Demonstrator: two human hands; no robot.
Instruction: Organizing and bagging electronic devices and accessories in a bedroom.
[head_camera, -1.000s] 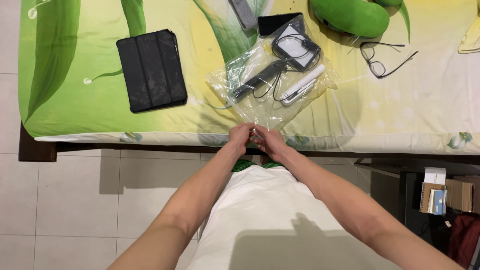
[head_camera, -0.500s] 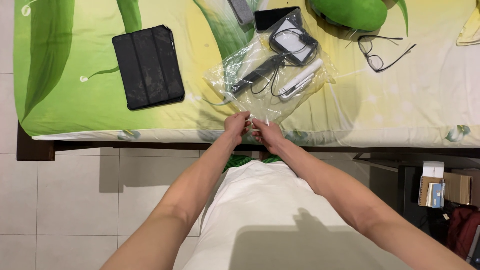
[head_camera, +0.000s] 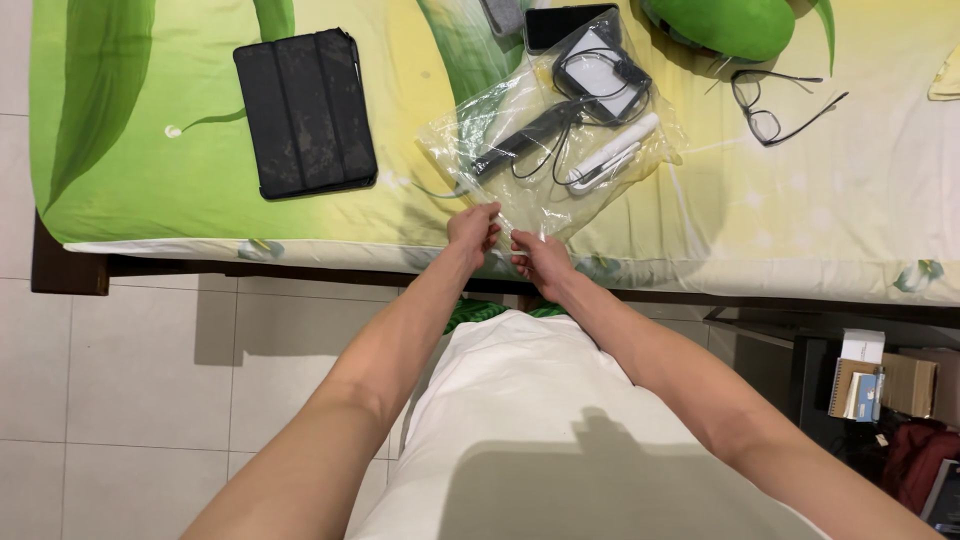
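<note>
We are pinching the crinkled clear plastic bag (head_camera: 548, 140) by its near edge, left hand (head_camera: 473, 229) and right hand (head_camera: 541, 263) fingers closing on the film, on the bed (head_camera: 800, 200).

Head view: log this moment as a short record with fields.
left hand: pinching the near edge of the plastic bag
right hand: at the same edge, beside the left
bag contents: black cable, white pen-like stick, small dark-framed device
surface: bed sheet
nearby: tablet case, glasses, green pillow
</note>
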